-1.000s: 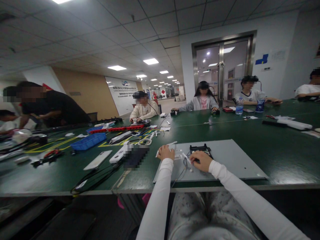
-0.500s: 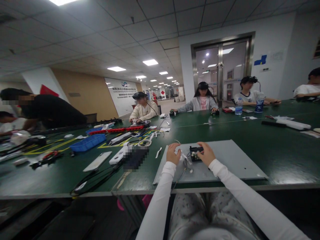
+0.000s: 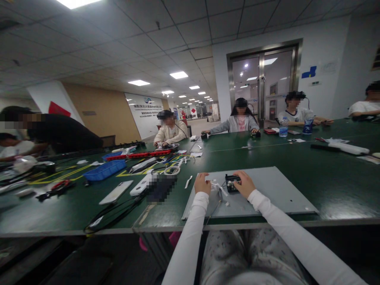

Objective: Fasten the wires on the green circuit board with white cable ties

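Observation:
On the grey panel (image 3: 282,190) in front of me lies a small black box-like device (image 3: 229,183) with an open top and light parts inside. My right hand (image 3: 247,184) grips its right side, the thumb over its near face. At the panel's left part is my left hand (image 3: 202,183), its fingers drawn in beside a white strip (image 3: 214,183) that seems to be pinched there. Between my hands lie more white strips and a thin grey cable (image 3: 219,202), which trails toward the near edge. The left fingertips are small and partly hidden.
Left of the panel lie a white phone (image 3: 116,192), a white power bank (image 3: 143,185) and black cables (image 3: 118,215). Beyond are a blue tray (image 3: 104,171), a red strip (image 3: 139,154) and a coiled white cable (image 3: 172,170). Several people sit across the green table (image 3: 252,152).
My left hand has shifted slightly left and its fingers have drawn in, with a pale piece now showing by the fingertips. My right hand and the black device stay in place.

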A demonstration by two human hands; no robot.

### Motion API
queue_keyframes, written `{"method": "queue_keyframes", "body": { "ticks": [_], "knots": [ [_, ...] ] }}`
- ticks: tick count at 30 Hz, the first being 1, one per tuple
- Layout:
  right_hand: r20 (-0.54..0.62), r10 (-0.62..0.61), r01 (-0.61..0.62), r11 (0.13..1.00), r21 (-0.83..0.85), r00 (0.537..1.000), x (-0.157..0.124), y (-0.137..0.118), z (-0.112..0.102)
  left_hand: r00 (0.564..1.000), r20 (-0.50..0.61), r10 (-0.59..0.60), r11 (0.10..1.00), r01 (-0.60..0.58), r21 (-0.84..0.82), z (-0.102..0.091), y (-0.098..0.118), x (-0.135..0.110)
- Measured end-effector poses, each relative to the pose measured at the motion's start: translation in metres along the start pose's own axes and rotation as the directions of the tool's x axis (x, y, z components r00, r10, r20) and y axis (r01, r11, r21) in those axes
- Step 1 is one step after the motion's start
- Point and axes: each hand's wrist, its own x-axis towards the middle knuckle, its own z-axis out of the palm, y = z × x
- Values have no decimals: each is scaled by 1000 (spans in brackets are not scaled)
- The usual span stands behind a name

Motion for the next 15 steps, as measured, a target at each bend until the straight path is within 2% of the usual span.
{"method": "queue_keyframes", "body": {
  "ticks": [3,8,15],
  "knots": [
    [-6,-4,4,1000,9,1000,0,-1,0,995,104,-1,999,-4,39,3,-2,-1],
    [-11,-2,2,1000,23,1000,-1,0,1,934,307,182,983,-169,-70,5,5,-5],
    [-11,-7,8,999,31,1000,0,-1,1,923,340,182,983,-162,-86,11,3,-6]
  ]
}}
